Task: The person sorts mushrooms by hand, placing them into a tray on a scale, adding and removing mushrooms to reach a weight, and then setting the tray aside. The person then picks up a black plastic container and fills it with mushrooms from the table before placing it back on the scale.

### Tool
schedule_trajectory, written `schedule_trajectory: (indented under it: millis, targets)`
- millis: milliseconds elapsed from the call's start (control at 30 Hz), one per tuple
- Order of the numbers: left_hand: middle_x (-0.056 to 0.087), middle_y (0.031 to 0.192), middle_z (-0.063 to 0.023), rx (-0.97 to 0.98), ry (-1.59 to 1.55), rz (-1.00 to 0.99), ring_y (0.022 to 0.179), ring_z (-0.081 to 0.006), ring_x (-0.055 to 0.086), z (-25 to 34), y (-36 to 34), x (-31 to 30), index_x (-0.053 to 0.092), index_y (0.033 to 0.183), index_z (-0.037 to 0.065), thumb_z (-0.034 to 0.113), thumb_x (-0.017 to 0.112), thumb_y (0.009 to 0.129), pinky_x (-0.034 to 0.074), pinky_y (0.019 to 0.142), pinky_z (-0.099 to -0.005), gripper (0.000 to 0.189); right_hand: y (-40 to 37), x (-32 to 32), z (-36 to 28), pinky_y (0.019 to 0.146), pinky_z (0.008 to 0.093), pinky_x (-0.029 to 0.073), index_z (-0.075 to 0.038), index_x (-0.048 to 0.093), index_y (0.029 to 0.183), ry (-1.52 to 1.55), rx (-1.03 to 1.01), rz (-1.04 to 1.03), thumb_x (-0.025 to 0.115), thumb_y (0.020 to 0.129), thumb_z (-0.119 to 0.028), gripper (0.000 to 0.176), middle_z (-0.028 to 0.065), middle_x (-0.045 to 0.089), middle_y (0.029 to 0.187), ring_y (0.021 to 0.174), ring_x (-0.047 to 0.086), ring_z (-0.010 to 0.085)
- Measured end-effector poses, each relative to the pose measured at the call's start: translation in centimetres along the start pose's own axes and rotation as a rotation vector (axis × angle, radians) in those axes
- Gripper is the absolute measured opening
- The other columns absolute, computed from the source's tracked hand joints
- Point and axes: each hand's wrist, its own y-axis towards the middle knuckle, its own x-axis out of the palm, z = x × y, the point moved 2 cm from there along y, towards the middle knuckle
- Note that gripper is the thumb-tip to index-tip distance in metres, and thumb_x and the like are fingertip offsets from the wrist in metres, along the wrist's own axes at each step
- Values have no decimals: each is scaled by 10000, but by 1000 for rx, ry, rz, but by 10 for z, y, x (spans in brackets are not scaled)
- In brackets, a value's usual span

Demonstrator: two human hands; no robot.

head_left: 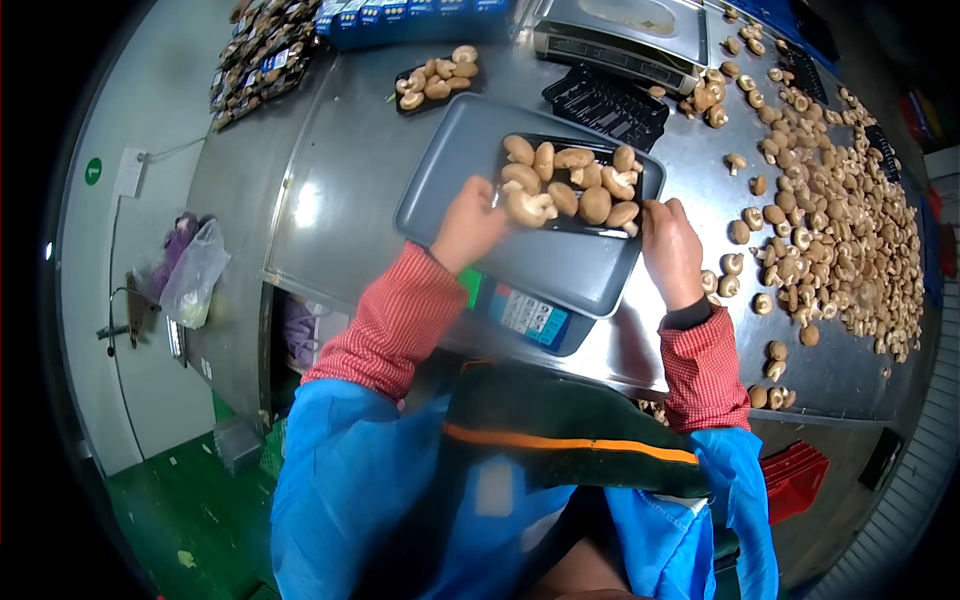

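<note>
A black plastic tray (572, 228) filled with brown shiitake mushrooms (595, 205) is between my two hands, over the grey weighing pan (455, 165) of a scale. My left hand (472, 226) grips the tray's left end, thumb and fingers closed at its edge. At the opposite end my right hand (672, 252) has its fingers curled on the tray's right edge, close to the pan's rim. Whether the tray rests fully on the pan cannot be made out. Below the pan shows the scale's keypad (530, 316).
Loose mushrooms (845, 230) cover the steel table's right side. Beyond the pan lie empty black trays (610, 105) and a filled tray (437, 80). A steel appliance (620, 45) stands at the back. Packed mushrooms (265, 60) and blue boxes (410, 15) sit at back left.
</note>
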Motion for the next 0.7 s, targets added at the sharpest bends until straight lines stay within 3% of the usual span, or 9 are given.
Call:
schedule_trajectory:
  millis: [100, 133, 267, 367, 433, 600, 700]
  targets:
    - [603, 1041, -140, -2, -401, 20, 912, -224, 685, -3, 7, -4, 417, 1134, -19, -53, 427, 918, 618, 679, -297, 219, 12, 4, 25, 696, 418, 520, -45, 667, 1032, 254, -93, 71, 599, 908, -141, 171, 160, 649, 925, 794, 651, 336]
    - [612, 1074, -156, -14, -441, -32, 961, -249, 685, 6, 4, -9, 409, 1141, -13, -74, 385, 915, 629, 736, -320, 235, 24, -2, 29, 708, 406, 513, -51, 671, 1041, 350, 36, -16, 604, 907, -158, 184, 156, 672, 914, 789, 655, 321]
    - [623, 1082, -150, -101, -552, -80, 971, -248, 687, 10, 9, -26, 415, 1153, 19, -46, 418, 939, 628, 748, -320, 223, 81, 5, 54, 698, 355, 522, -9, 678, 1001, 421, 58, 112, 616, 918, -151, 176, 163, 696, 854, 750, 678, 282]
    - [634, 1091, -156, -77, -612, -60, 971, -247, 691, 18, 25, -48, 420, 1156, 32, -14, 445, 967, 629, 747, -320, 196, 135, 46, 87, 724, 347, 530, -6, 687, 982, 439, 29, 46, 641, 893, -156, 180, 158, 702, 862, 777, 683, 285]
    - [642, 1100, -171, -29, -638, -31, 958, -253, 697, 24, 44, -66, 414, 1165, 42, 10, 459, 983, 630, 755, -322, 190, 164, 72, 96, 728, 352, 532, -9, 696, 970, 476, 64, -144, 679, 868, -211, 227, 148, 705, 868, 780, 684, 270]
    - [595, 1147, -241, 141, -715, 135, 958, -318, 695, 42, 129, -114, 386, 1197, -13, -37, 406, 956, 630, 796, -367, 243, 194, 79, 46, 711, 360, 519, -39, 690, 885, 182, -17, -459, 741, 766, -526, 504, 133, 697, 838, 781, 673, 274]
    - [558, 1161, -234, 117, -741, 247, 987, -356, 678, 60, 189, -137, 354, 1218, -10, -57, 398, 931, 612, 812, -403, 294, 202, 76, 28, 700, 375, 513, -50, 671, 828, 18, -199, -468, 737, 735, -578, 540, 128, 684, 820, 786, 663, 288]
